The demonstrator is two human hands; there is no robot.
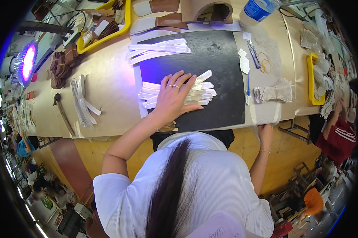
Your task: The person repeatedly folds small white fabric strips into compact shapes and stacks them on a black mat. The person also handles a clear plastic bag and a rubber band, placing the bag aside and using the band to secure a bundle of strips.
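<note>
My left hand (174, 94) lies with fingers stretched over a fanned stack of pale strips (204, 92) on a black board (220, 51). The strips stick out on both sides of the hand. More white strips (160, 48) lie farther back on the same board. At the table's front edge, my right hand (265, 129) is beside the corner of a translucent sheet (262, 115); its fingers are mostly hidden. Right of the board are a blue pen (248, 89), a slim metal hand tool (253, 54), rubber bands (265, 66) and a tied pale bundle (274, 92).
A hammer (64, 115) and a bundle of white strips (82, 102) lie to the left, near a lit lamp (27, 62). Brown pieces (63, 66) lie behind them. A yellow tray (127, 27) and a bottle (258, 12) stand at the back. Another person (339, 137) works at the right.
</note>
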